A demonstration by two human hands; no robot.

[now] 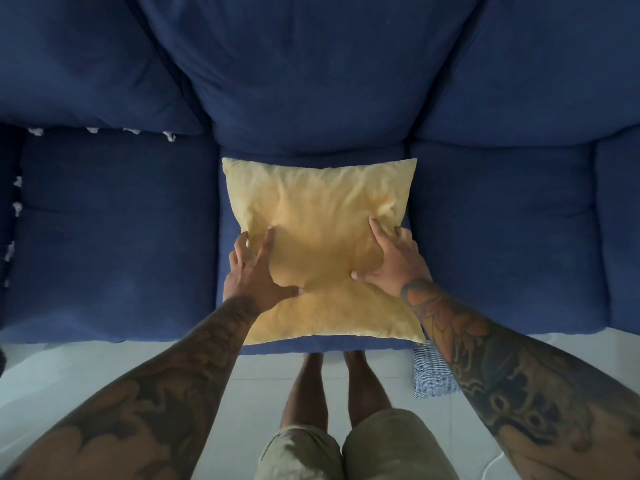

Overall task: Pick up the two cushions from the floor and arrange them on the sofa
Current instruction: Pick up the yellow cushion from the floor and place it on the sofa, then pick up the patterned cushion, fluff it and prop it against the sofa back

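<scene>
A yellow square cushion (322, 216) lies flat on the middle seat of the dark blue sofa (114, 237). My left hand (252, 271) grips its left edge, thumb pressed into the fabric. My right hand (391, 258) grips its right edge the same way. A blue-and-white striped cushion (433, 372) shows on the white floor just right of my legs, partly hidden behind my right forearm.
The sofa has three seat cushions and three back cushions; the left and right seats hold nothing. A dark throw with white tassels (15, 202) hangs at the sofa's left end. White tiled floor (69, 368) lies in front, where my bare legs stand.
</scene>
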